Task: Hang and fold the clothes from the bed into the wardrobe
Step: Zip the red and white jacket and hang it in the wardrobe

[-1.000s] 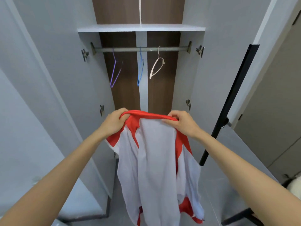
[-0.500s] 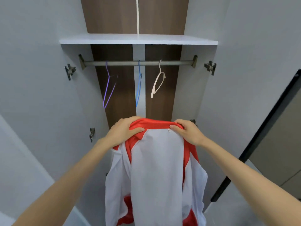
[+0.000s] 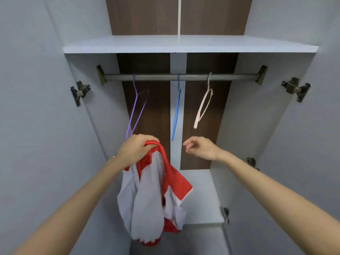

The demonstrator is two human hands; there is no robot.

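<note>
My left hand [image 3: 137, 150] grips the red collar of a white and red shirt [image 3: 147, 197], which hangs bunched below it in front of the open wardrobe. My right hand [image 3: 200, 148] is empty, fingers loosely curled, raised below the rail and just under the blue hanger [image 3: 177, 111]. A purple hanger [image 3: 136, 109] hangs above my left hand and a pale pink hanger [image 3: 203, 105] to the right, all three on the metal rail [image 3: 230, 77].
A white shelf [image 3: 189, 45] runs above the rail. The wardrobe doors stand open left [image 3: 36, 126] and right [image 3: 312, 135], with metal hinges [image 3: 80, 92] on their inner faces. A white lower shelf [image 3: 198, 196] sits behind the shirt.
My right hand has let go of the collar and risen toward the hangers. The shirt now hangs from my left hand alone, bunched. The view has moved closer to the wardrobe.
</note>
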